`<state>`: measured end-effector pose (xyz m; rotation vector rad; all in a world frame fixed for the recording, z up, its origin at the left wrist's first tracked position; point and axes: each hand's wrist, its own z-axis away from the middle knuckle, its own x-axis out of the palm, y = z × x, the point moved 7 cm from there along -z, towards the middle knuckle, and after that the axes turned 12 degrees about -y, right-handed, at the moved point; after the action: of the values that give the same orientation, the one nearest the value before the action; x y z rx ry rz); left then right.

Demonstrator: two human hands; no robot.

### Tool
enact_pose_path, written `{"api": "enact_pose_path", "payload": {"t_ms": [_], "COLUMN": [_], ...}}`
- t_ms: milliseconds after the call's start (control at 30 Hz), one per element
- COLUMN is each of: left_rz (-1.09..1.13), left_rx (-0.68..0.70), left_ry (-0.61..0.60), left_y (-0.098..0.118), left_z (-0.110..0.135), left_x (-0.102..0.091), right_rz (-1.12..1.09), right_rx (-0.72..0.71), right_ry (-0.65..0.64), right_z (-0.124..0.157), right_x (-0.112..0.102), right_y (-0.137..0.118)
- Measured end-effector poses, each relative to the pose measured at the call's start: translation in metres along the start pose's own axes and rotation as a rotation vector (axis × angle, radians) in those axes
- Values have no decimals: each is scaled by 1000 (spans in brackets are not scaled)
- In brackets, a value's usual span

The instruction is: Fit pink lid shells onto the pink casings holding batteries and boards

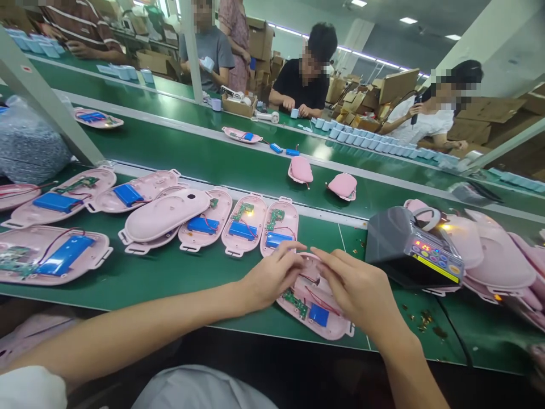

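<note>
Directly below both grips [272,275] [357,284], pink casing [340,325]

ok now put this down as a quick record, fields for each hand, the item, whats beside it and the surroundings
left hand: fingers at the upper end of the pink plastic housing
right hand: over the same housing, fingers at its upper end
item: open housing holding a blue battery, green circuit board and red wires
beside: grey unit with red digital display, to the right
surface: green conveyor belt
also: open pink housings in a row beyond the hands
across: co-worker in black shirt
</note>
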<state>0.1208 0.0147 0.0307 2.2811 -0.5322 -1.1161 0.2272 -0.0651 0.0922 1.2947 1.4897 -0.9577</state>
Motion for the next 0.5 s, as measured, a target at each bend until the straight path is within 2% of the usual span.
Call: {"api": "enact_pose_path", "payload": {"t_ms": [100,200,333,500], "left_rz": [435,626,728,650], "left_rx": [-192,-323,-383,-435], "left_ry": [-95,-167,-179,-209], "left_y": [-24,-33,-33,-32], "left_z": [-4,-5,-5,-2], "left_x": [7,12,12,10], "right_rz": [-5,-17,-141,-373], "right_rx": [37,94,199,321], "right_ry": [40,55,-65,-271], "right_z": [-2,-7,-16,-24], "right_x": [-2,0,19,42], "right_y": [6,10,20,30]}}
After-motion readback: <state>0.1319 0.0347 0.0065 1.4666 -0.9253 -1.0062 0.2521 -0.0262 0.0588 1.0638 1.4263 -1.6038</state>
